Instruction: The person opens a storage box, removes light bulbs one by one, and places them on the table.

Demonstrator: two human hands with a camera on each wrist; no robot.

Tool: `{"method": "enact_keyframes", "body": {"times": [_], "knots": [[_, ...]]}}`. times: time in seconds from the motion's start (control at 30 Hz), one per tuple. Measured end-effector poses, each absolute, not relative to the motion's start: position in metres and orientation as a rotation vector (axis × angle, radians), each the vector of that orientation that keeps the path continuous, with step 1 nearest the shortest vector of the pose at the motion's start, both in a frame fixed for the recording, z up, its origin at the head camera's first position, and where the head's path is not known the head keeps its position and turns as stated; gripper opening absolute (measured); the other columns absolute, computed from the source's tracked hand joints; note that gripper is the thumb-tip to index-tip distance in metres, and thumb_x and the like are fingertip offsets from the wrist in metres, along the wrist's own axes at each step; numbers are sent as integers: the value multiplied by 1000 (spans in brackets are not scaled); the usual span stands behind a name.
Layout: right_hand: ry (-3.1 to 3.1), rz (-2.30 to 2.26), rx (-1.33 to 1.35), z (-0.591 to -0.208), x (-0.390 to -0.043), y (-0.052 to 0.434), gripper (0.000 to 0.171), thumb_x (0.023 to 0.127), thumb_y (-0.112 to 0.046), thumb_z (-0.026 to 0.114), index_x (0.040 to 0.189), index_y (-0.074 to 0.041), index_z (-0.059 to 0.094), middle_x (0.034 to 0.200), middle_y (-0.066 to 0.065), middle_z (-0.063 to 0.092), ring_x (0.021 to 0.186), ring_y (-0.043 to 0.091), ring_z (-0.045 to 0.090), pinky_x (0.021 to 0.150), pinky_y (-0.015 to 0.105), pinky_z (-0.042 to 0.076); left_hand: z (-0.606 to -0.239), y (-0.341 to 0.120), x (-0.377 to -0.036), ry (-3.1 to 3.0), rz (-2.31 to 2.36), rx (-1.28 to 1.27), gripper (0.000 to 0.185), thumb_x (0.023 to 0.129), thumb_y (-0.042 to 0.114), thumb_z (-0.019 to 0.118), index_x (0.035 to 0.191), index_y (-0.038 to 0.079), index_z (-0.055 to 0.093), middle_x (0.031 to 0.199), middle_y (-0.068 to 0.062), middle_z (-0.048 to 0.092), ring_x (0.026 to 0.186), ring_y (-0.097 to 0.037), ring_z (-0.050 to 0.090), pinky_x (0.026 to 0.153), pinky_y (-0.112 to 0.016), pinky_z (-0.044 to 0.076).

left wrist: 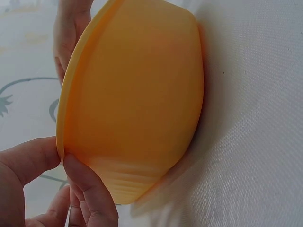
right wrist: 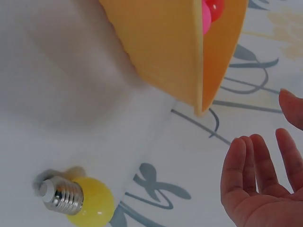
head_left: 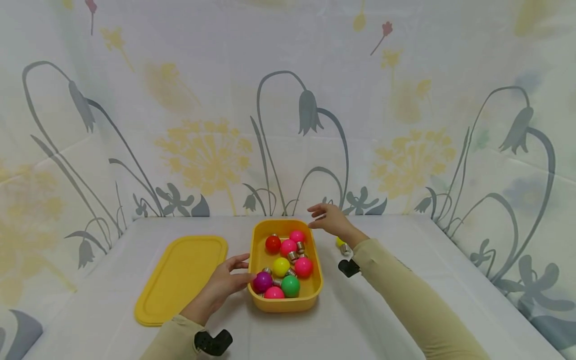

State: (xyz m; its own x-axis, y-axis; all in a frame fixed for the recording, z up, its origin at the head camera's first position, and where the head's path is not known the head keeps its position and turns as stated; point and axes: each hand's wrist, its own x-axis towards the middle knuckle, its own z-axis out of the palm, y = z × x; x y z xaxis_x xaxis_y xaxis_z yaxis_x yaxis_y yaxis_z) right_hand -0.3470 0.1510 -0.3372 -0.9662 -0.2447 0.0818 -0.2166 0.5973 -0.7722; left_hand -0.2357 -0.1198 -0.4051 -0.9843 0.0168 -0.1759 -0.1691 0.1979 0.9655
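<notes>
White backdrop (head_left: 288, 30) behind the tub (head_left: 285, 306), printed with drooping grey bell flowers, yellow seed heads and a few small red blooms. Same print runs along the sides. Bench (head_left: 279, 340) under the tub covered in plain white; finely woven texture in the left wrist view.

Tub: yellow, upright, open at the top, near mid-bench. Lid (head_left: 182, 280), also yellow, lies flat just left of it.

Left hand (head_left: 225, 281) at the tub's left side, toward the near end. Fingers nearly together, clamped on the rim from both faces; the others loosely bent beneath, outside the wall. Right hand (head_left: 334, 220) raised by the tub's far right corner. Fingers apart, relaxed and slightly bent, thumb well spread from them, hand free in the air and clear of the rim.

Inside the tub, bulbs with silvery screw bases: red bulb (head_left: 272, 244) and two pink toward the far end; yellow bulb (head_left: 281, 267) in the middle, a third pink to its right; purple bulb (head_left: 262, 283), green bulb (head_left: 290, 286) and a fourth pink at the near end. Another yellow one lies on its side, right of the tub.

Tan sleeves (head_left: 405, 295) flank the tub; black device (head_left: 348, 268) at each wrist.
</notes>
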Motion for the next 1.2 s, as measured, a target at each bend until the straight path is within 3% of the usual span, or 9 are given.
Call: {"method": "enact_keyframes", "body": {"times": [0.53, 1.2], "knots": [[2683, -1421, -487, -327, -349, 109, 39, 82, -2, 67, 120, -1, 59, 112, 17, 58, 98, 31, 58, 85, 36, 51, -406, -120, -237, 2318, 1883, -166, 62, 78, 12, 74, 134, 8, 48, 115, -14, 51, 103, -28, 52, 81, -36, 52], [2639, -1323, -444, -349, -348, 74, 36, 81, -3, 69, 116, -3, 61, 112, 15, 58, 99, 26, 54, 88, 33, 49, -407, -122, -238, 2282, 1922, -135, 59, 80, 10, 72, 133, 8, 48, 115, -14, 51, 99, -26, 54, 81, -36, 52]]}}
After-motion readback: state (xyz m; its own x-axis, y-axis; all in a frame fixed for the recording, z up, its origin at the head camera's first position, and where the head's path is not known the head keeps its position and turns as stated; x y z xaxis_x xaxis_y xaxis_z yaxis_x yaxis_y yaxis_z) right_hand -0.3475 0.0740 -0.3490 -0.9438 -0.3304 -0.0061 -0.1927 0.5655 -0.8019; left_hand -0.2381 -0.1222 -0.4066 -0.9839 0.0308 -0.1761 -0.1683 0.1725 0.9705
